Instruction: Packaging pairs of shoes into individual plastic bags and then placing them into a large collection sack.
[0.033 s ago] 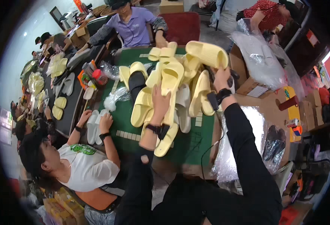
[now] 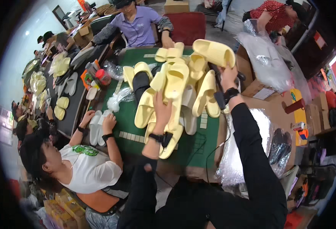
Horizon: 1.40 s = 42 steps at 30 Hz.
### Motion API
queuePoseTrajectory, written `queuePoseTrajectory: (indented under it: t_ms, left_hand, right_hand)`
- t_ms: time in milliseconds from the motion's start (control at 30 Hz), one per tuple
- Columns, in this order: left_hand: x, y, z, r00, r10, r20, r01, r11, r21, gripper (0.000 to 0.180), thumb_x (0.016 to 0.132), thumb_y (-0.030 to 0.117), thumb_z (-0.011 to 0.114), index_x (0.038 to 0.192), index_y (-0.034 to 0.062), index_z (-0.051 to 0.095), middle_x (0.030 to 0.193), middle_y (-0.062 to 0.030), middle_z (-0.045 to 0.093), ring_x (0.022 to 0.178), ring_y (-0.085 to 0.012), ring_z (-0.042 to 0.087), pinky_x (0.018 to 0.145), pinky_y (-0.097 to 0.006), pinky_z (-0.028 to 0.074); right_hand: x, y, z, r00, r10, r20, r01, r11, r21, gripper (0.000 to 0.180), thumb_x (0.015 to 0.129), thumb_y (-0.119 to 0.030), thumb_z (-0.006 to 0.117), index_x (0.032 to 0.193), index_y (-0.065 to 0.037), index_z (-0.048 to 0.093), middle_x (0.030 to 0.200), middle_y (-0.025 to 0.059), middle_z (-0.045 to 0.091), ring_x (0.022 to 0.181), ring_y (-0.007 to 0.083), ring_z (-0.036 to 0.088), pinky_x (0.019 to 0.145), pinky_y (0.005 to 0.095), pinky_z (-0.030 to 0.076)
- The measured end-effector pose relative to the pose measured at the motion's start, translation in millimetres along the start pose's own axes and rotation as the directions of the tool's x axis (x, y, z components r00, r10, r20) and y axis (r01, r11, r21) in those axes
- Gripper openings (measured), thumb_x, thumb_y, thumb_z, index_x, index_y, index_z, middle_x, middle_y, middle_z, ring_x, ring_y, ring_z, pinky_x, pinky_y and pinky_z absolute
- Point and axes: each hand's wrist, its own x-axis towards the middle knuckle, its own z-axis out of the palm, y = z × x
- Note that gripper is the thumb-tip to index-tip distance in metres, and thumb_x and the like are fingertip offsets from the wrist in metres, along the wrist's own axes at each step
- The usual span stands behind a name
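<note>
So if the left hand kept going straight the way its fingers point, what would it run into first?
The left hand already lies on a pale yellow slide sandal; pushed further, it would probably press deeper into the pile of yellow sandals, though depth is hard to judge.

Left hand [image 2: 161, 110] on yellow slippers [image 2: 175, 82], right hand [image 2: 229, 74] seemingly gripping one [image 2: 213, 51]

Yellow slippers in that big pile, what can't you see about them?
- Head view: how many pale yellow slide slippers there are; they overlap.
- The left hand covers part of one slipper; its fingertips are hidden.
- The right hand grips a raised yellow slipper; its underside faces away.
- The green table under the pile is hidden.
</note>
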Motion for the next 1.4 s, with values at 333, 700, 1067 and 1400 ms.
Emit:
queuePoseTrajectory:
  t_ms: [333, 700, 1067, 1400]
  left_hand:
    - [-152, -87, -47, 0.692, -0.701, -0.173, 0.712, 0.624, 0.320, 0.078, 0.065, 0.025, 0.070, 0.130, 0.0095, 0.030, 0.129, -0.0204, 0.032, 0.121, -0.0385, 0.027, 0.096, -0.049, 0.028]
    - [-190, -151, -43, 0.754, -0.542, 0.370, 0.642, 0.728, -0.241, 0.045, 0.077, 0.019, 0.063, 0.112, 0.0002, 0.044, 0.090, -0.0133, 0.059, 0.073, -0.0235, 0.058, 0.064, -0.033, 0.049]
    - [-234, -10, -77, 0.275, -0.109, 0.955, 0.888, 0.409, -0.209, 0.056, 0.083, 0.018, 0.058, 0.129, 0.0010, 0.030, 0.117, -0.0065, 0.048, 0.106, -0.0144, 0.046, 0.091, -0.029, 0.038]
    - [-101, 96, -26, 0.496, 0.043, 0.867, 0.640, 0.657, -0.399, 0.049, 0.081, 0.009, 0.057, 0.125, -0.0002, 0.035, 0.116, -0.0072, 0.049, 0.105, -0.0155, 0.047, 0.091, -0.030, 0.038]
  right_hand:
    - [46, 0, -56, 0.806, -0.567, 0.172, 0.378, 0.269, -0.886, 0.051, 0.081, -0.019, 0.057, 0.118, 0.009, 0.034, 0.116, 0.0223, 0.043, 0.107, 0.0275, 0.045, 0.090, 0.0342, 0.036]
    - [-344, 116, -135, 0.767, 0.570, 0.295, -0.075, 0.536, -0.841, 0.059, 0.075, -0.028, 0.067, 0.113, 0.007, 0.038, 0.102, 0.0200, 0.049, 0.086, 0.0280, 0.053, 0.074, 0.0345, 0.044]
    - [-273, -17, -208, 0.094, 0.986, 0.135, -0.784, 0.157, -0.600, 0.029, 0.085, -0.019, 0.055, 0.108, -0.002, 0.053, 0.091, 0.0061, 0.062, 0.071, 0.0115, 0.061, 0.061, 0.0268, 0.051]
    - [-200, -113, -180, 0.671, 0.652, 0.352, -0.523, 0.753, -0.399, 0.038, 0.085, -0.018, 0.056, 0.118, -0.001, 0.046, 0.100, 0.0076, 0.060, 0.082, 0.0135, 0.060, 0.069, 0.0269, 0.050]
